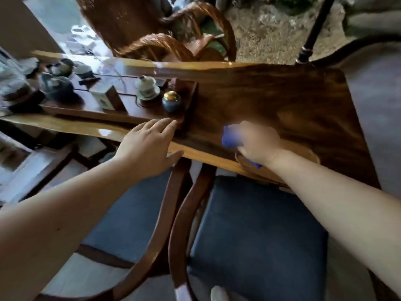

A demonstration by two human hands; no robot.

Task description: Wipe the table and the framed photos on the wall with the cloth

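A long glossy dark wooden table [282,94] with pale edges runs across the view. My right hand [256,142] is blurred and closed on a blue cloth [230,137], pressed on the tabletop near its front edge. My left hand [147,146] lies flat with fingers spread on the front edge, fingertips touching the corner of a dark wooden tea tray [191,98]. No framed photos are in view.
On the tray stand a blue jar with a gold lid [171,102], a white lidded cup [147,88], a small box [104,97] and a grey teapot [57,86]. Two chairs with blue cushions [256,231] stand in front; a wicker chair [173,40] behind.
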